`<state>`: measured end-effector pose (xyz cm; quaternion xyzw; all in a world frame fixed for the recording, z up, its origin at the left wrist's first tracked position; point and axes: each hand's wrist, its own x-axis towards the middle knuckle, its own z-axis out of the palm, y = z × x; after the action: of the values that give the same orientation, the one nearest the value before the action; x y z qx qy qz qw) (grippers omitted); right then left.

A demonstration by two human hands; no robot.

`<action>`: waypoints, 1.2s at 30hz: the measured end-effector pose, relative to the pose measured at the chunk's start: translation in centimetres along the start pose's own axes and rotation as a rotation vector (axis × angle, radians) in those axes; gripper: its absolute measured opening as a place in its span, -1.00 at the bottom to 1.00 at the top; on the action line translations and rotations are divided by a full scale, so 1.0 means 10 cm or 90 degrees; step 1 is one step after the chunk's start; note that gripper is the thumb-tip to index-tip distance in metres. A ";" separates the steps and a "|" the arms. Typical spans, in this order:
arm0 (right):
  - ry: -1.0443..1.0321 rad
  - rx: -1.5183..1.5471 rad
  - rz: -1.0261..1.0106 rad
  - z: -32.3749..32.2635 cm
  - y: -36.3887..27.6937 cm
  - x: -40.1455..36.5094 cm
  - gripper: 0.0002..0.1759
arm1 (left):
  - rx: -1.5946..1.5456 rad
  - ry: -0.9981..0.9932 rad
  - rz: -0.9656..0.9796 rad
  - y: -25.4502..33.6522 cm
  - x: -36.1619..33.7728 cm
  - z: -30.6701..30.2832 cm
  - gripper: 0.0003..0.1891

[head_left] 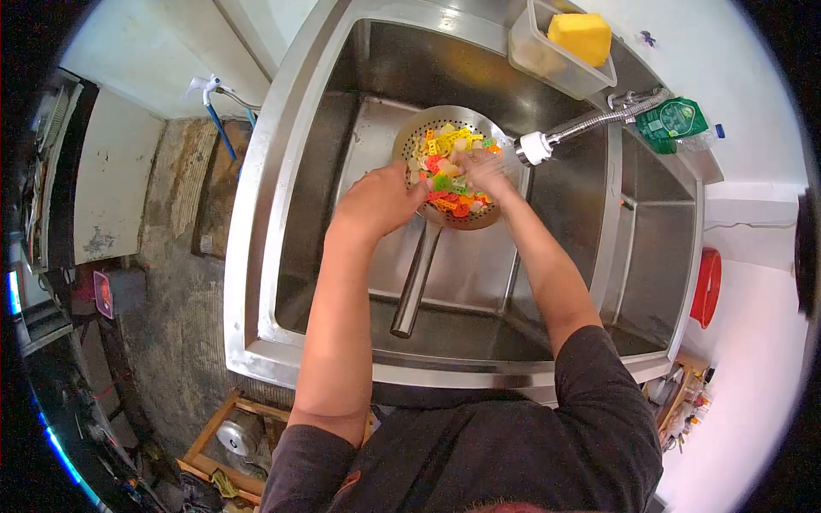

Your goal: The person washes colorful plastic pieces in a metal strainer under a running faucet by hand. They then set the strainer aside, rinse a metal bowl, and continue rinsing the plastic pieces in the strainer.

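Observation:
A round perforated metal strainer with a long metal handle is in the sink basin, its handle pointing toward me. Inside it lie small pieces in yellow, orange, red, green and pale colours, some of them ladder-shaped. My left hand is closed at the strainer's left rim, its thumb over the inside edge. Over the pieces on the right side is my right hand, its fingers smeared by motion. The white tap nozzle sits just right of the strainer, beyond my right hand.
A flexible metal tap hose reaches in from the right. On the sink's back ledge stand a plastic container with a yellow block and a green packet. The sink's metal rim surrounds the basin; a second basin adjoins it.

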<state>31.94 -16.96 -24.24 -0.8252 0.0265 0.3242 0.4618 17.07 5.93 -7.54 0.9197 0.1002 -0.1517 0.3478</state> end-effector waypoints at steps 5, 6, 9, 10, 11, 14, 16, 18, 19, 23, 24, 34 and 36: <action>0.137 -0.326 -0.159 -0.01 0.28 0.39 -0.42 | -0.013 -0.031 -0.016 0.01 0.01 -0.03 -0.43; 0.135 -0.326 -0.159 -0.01 0.23 0.30 -0.42 | -0.014 -0.031 -0.018 0.01 0.00 -0.03 -0.43; 0.168 -0.633 -0.285 0.03 -0.10 -0.26 -0.38 | -0.017 -0.032 -0.021 0.00 -0.01 -0.04 -0.43; 0.153 -0.675 -0.317 0.10 -0.16 -0.42 -0.39 | -0.011 -0.019 -0.014 -0.03 0.01 -0.02 -0.38; 0.138 -0.719 -0.349 0.15 -0.21 -0.50 -0.39 | -0.006 -0.005 -0.005 -0.04 0.02 0.00 -0.33; 0.114 -0.658 -0.461 0.35 -0.01 -0.36 -0.42 | -0.004 -0.001 -0.005 -0.04 0.02 0.00 -0.33; 0.131 -0.671 -0.451 0.39 0.21 -0.08 -0.41 | -0.005 0.004 -0.001 -0.02 0.01 -0.03 -0.33; 0.137 -0.684 -0.436 0.34 0.22 0.09 -0.40 | -0.010 0.003 -0.005 -0.04 -0.01 -0.03 -0.33; 0.109 -0.600 -0.406 0.24 0.13 0.11 -0.42 | -0.014 0.003 0.005 -0.05 0.00 -0.02 -0.33; 0.061 -0.446 -0.369 -0.01 -0.15 0.13 -0.57 | -0.019 0.022 0.025 -0.09 0.00 -0.01 -0.33; 0.007 -0.478 -0.342 -0.06 -0.17 0.09 -0.47 | -0.021 0.022 0.024 -0.09 0.00 -0.01 -0.33; 0.118 -0.597 -0.382 0.43 -0.02 -0.36 -0.23 | -0.006 0.010 0.011 -0.04 -0.01 -0.03 -0.31; 0.139 -0.635 -0.398 0.35 0.11 -0.11 -0.31 | -0.006 0.009 0.010 -0.03 -0.02 -0.04 -0.30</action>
<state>28.87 -15.12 -25.74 -0.9396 -0.3259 0.0592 0.0865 16.85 6.36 -7.39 0.9200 0.0961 -0.1417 0.3525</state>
